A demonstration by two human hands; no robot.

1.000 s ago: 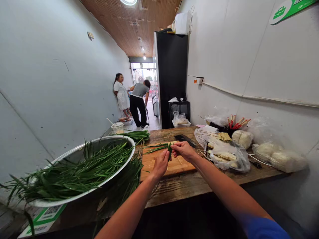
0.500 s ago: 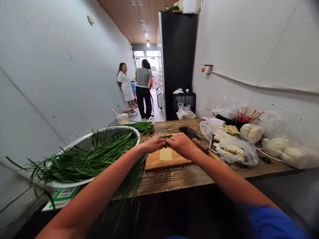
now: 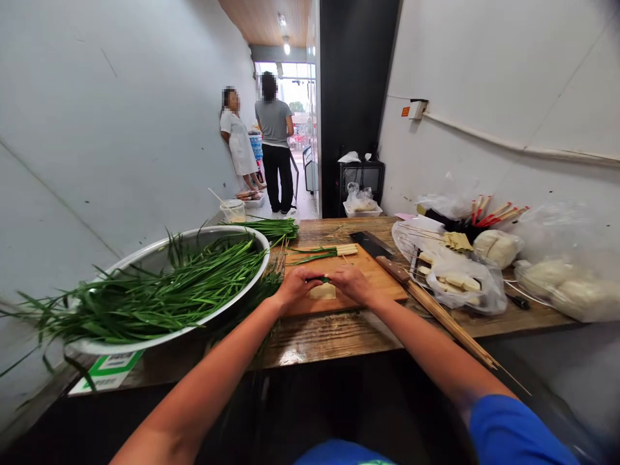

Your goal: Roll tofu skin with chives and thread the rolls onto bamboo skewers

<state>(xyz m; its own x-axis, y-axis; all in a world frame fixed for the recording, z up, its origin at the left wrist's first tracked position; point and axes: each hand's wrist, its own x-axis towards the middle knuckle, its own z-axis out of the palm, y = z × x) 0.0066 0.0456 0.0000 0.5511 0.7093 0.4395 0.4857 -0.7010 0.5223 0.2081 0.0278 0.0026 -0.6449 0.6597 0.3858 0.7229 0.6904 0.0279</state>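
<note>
My left hand (image 3: 296, 285) and my right hand (image 3: 352, 283) meet over a wooden cutting board (image 3: 382, 275), each pinching one end of a short green chive bundle (image 3: 319, 279). Just under the bundle lies a pale yellow tofu sheet (image 3: 323, 292), partly hidden by my fingers. Farther back on the board rests a chive roll wrapped in tofu skin (image 3: 334, 250). A cleaver (image 3: 380, 252) with a wooden handle lies along the board's right edge.
A large metal basin (image 3: 145, 261) heaped with chives fills the left of the wooden table (image 3: 339, 332). Bamboo skewers (image 3: 450, 323) and plastic bags of tofu (image 3: 460, 284) lie at the right. Two people stand in the far corridor beside a black fridge (image 3: 353, 97).
My hands dropped from in front of me to the board and closed on the chive bundle over the tofu sheet. The view tilted downward. The person in grey straightened up.
</note>
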